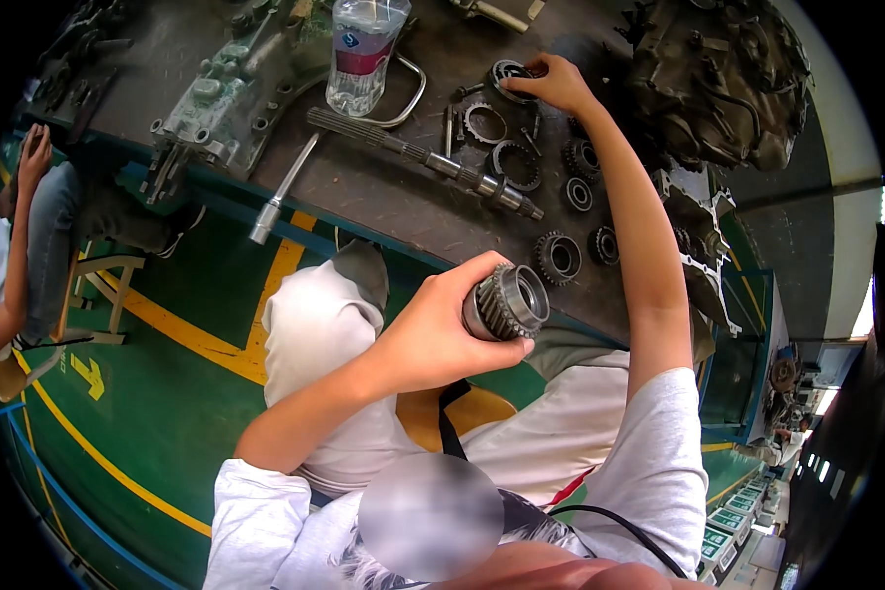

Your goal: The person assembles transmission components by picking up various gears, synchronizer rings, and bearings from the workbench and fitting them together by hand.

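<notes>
Grey toothed gear hub [506, 303] tilted above the lap; dark bearing ring [511, 79] flat on the workbench.

Daylight fills the scene, bright and even, strongest at the right where an overexposed opening blows out to white. The workbench [383, 197] looks dark and matte, with soft shadows under the parts. Small highlights glint on the gear [506, 302] and the plastic bottle [364, 49]. Fisheye distortion bends straight edges toward a black rim. A blurred patch sits at bottom centre; the rest is fairly sharp.
</notes>
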Demonstrator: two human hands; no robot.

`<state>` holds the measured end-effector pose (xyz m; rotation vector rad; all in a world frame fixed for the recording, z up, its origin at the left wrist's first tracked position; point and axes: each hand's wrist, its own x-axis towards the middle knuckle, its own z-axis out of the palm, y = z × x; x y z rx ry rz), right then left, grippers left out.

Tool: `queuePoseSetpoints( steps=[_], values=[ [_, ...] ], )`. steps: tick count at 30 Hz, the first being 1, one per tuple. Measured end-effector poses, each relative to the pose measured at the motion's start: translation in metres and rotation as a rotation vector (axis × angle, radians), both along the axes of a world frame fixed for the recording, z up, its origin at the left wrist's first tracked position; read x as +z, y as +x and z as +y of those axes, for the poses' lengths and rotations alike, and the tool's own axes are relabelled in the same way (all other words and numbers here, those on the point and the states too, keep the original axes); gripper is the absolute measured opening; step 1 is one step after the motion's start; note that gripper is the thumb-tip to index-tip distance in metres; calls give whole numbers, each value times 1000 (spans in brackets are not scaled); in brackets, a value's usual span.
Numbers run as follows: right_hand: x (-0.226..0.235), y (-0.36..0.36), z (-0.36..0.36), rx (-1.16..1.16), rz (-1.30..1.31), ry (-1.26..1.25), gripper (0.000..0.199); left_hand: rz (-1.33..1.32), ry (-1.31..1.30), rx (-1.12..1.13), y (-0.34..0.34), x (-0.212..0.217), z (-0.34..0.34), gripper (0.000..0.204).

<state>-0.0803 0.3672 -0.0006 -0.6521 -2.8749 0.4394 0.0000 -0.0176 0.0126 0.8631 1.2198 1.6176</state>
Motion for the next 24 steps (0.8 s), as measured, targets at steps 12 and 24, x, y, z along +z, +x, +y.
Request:
queuePoseSetpoints(
  steps=[12,24],
  values=[
    [-6,-3,2,-20,10,-72,78,-2,-2,3,0,-1,0,37],
    [39,76,21,-4,-395,76,57,6,-47,-55,-4,2,-3,42]
  ],
)
